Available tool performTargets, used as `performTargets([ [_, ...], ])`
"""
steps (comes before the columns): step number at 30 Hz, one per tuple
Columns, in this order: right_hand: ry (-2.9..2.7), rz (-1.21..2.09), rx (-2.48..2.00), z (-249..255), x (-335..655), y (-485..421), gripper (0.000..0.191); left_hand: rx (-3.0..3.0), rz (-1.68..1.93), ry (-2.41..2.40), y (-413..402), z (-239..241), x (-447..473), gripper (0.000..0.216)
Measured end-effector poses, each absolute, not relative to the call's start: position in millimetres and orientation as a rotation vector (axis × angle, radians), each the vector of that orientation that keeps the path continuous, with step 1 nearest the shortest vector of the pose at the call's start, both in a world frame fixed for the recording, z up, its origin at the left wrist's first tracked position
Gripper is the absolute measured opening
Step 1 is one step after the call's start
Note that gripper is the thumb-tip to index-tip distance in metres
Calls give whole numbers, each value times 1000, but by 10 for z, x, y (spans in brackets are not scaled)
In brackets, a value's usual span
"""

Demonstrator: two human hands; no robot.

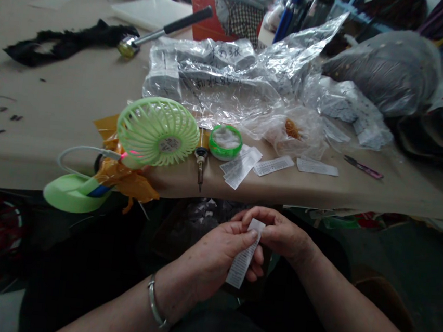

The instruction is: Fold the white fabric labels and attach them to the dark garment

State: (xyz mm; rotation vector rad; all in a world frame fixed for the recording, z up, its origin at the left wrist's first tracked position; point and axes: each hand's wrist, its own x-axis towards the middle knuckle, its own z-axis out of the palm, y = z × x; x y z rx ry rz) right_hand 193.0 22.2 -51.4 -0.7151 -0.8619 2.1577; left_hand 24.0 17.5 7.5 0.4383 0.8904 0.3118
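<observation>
Below the table's front edge, my left hand [218, 254] is closed around a white printed label [240, 267], its thumb pressing on the strip. My right hand [280, 231] pinches the label's upper end, with its fingertips partly hidden behind the strip. The label hangs tilted, its lower end toward me, and its small print is too blurred to read. On the table edge above my hands lie more white printed labels [243, 164], some overlapping in a small pile and others spread to the right. A green round container [226, 141] with white fluffy stuff stands beside them.
A green fan [158, 131] is taped at the table's edge. A pointed tool [200, 161] like a soldering iron juts over the edge. Small thread snips [363, 167] lie at right. Behind are clear plastic bags [229, 83], a hammer-like tool [167, 30] and black fabric [72, 42].
</observation>
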Motion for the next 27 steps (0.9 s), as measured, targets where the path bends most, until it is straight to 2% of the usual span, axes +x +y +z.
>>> performTargets([
  [3, -1024, 1924, -893, -418, 1925, 202, 39, 402, 361, 904, 187, 77, 219, 26],
  [9, -1733, 1066, -1250, -187, 1875, 73, 32, 381, 423, 929, 197, 73, 180, 23],
  [12, -1855, 917, -1252, -178, 1829, 31, 30, 381, 427, 942, 193, 66, 179, 22],
  [16, -1811, 964, -1262, -221, 1782, 19, 31, 359, 432, 944, 181, 55, 161, 19],
  [19, -1526, 1198, -1302, -235, 1729, 37, 32, 352, 464, 937, 171, 41, 123, 22],
  [23, -1127, 1519, -1296, -244, 1612, 107, 14, 406, 500, 1000, 158, 51, 64, 24],
  [27, -988, 1646, -1251, -258, 1480, 180, 19, 486, 545, 1077, 137, 79, 7, 24],
])
